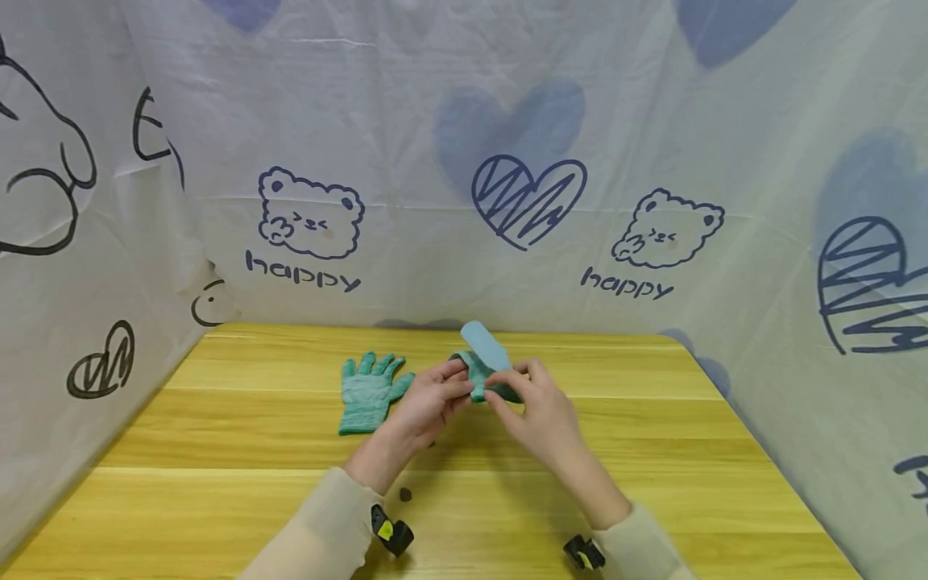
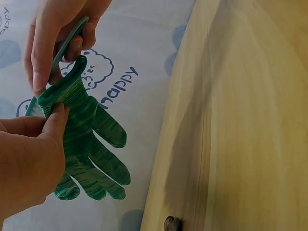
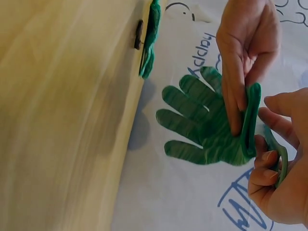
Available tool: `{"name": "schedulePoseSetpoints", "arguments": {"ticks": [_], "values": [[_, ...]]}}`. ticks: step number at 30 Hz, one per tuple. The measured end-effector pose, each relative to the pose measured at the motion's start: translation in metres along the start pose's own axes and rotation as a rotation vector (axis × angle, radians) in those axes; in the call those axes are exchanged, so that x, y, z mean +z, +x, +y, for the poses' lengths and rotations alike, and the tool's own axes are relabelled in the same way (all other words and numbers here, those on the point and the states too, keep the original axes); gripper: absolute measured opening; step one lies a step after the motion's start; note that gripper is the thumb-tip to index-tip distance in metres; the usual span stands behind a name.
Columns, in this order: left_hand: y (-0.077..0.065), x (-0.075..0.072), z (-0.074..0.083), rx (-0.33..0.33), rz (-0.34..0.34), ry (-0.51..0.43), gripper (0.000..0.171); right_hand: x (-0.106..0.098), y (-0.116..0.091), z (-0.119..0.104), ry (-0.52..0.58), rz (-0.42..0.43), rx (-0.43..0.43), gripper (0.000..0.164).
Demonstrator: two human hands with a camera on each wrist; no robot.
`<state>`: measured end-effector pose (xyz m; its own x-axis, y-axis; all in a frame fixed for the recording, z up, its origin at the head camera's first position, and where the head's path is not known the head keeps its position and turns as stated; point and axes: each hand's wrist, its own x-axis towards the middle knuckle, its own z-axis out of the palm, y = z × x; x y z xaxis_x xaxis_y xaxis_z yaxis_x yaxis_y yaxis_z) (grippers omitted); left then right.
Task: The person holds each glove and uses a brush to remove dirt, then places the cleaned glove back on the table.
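Note:
A green knitted glove hangs above the table, its fingers spread and its cuff toward me. My left hand pinches it near the folded cuff, the thumb on one face, as the left wrist view shows. At the cuff's opening is my right hand, with the lower fingers curled round a light blue, flat strip with a rounded end. In the right wrist view this strip looks thin and curved. Its exact kind cannot be told. Right index finger and thumb are close to the cuff edge.
A second green glove lies flat on the wooden table, left of my hands. A small dark lump sits nearer to me, and another shows partly beside my left wrist. White printed cloth hangs behind and at both sides.

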<state>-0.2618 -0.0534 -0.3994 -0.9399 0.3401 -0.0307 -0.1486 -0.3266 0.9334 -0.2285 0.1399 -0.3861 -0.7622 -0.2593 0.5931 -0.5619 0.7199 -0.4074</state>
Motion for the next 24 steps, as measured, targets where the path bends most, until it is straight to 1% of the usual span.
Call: {"name": "schedulePoseSetpoints", "arguments": {"ticks": [4,9,12,19,24], "values": [[-0.001,0.002,-0.001,0.006,-0.030,0.005,0.062,0.004,-0.001,-0.002,0.003,0.002,-0.022,0.018],[-0.002,0.002,-0.001,-0.016,-0.063,-0.035,0.062,0.009,-0.002,-0.002,-0.012,0.016,-0.043,0.024],[-0.002,0.002,0.000,-0.031,-0.055,-0.044,0.064,0.010,-0.003,-0.003,-0.015,0.023,-0.042,0.023],[-0.002,0.003,-0.001,-0.032,-0.047,-0.032,0.062,0.011,-0.002,-0.001,0.001,0.032,-0.035,0.018],[-0.002,0.003,-0.001,-0.042,-0.040,-0.057,0.064,0.012,-0.002,0.002,0.038,0.064,-0.012,0.015]]}}
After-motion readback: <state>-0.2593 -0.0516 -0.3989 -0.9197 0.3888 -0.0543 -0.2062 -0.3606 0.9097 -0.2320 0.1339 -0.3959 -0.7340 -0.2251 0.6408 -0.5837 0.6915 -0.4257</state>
